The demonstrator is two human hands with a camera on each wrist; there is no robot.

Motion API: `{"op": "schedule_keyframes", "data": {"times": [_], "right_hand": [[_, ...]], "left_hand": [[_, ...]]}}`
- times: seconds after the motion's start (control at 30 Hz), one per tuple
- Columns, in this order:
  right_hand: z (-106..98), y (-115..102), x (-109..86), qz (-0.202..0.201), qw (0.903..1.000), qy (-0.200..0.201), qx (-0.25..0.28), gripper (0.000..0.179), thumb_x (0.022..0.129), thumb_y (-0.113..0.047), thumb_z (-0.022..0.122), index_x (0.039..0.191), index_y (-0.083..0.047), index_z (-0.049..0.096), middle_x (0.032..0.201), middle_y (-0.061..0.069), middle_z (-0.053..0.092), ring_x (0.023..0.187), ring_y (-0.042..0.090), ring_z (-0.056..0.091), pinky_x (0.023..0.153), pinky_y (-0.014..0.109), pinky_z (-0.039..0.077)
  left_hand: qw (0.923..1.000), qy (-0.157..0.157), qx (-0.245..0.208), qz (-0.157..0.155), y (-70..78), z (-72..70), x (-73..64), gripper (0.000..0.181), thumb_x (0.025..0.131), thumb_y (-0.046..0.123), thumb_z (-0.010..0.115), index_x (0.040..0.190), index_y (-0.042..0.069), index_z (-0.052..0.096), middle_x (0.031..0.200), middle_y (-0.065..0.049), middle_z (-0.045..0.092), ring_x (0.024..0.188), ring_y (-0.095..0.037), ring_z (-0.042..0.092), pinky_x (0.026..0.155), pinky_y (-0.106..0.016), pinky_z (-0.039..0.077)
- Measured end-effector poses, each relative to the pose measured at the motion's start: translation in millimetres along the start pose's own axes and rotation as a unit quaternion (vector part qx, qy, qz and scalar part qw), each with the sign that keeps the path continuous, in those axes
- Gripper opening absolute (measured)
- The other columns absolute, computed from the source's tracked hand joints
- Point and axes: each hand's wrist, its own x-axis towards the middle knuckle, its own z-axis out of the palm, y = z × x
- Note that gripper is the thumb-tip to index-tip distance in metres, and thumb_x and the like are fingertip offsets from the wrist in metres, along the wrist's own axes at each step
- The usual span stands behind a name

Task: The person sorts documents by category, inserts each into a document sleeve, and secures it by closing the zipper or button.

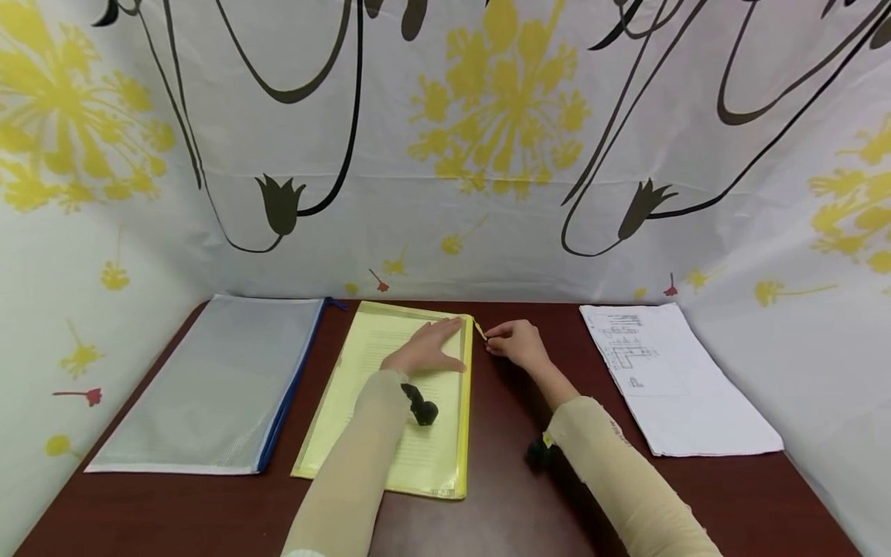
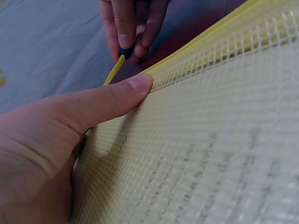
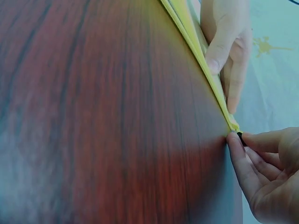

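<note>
A yellow mesh zip folder (image 1: pixel 348 410) lies on the table with printed sheets showing through it. My left hand (image 1: pixel 428 350) rests on its upper right part, fingers spread. In the left wrist view, the thumb (image 2: pixel 138 84) presses the mesh beside the yellow zipper edge. Just off the folder's top right corner, my right hand (image 1: pixel 520 344) pinches the black end (image 3: pixel 241 138) of the yellow zipper pull (image 2: pixel 114 70) between thumb and fingertips. The pull's cord is stretched between the corner and those fingers. From the right wrist view, the zipper edge (image 3: pixel 205 67) runs up to that corner.
A clear mesh folder with a blue zipper edge (image 1: pixel 202 387) lies at the left of the dark red-brown table (image 1: pixel 501 495). On the right is a stack of white paper (image 1: pixel 689 387) with printed drawings. A patterned cloth (image 1: pixel 445 255) hangs behind and at both sides.
</note>
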Motion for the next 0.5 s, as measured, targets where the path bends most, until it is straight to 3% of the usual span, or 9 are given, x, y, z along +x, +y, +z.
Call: {"op": "schedule_keyframes", "data": {"times": [0.5], "right_hand": [[-6,3,-12.2,-0.015,0.9994,-0.012,-0.027,0.018,0.096,-0.006,0.064,0.109,-0.001,0.075,0.107,0.019,0.073,0.088,0.018,0.075,0.076,0.028,0.063]], "left_hand": [[0.9996,0.01,-0.02,-0.015,6.9,-2.0,-2.6,0.093,0.088,0.043,0.074,0.16,0.015,0.022,0.167,-0.004,0.021,0.157,-0.023,0.013,0.13,-0.041,0.004]]}}
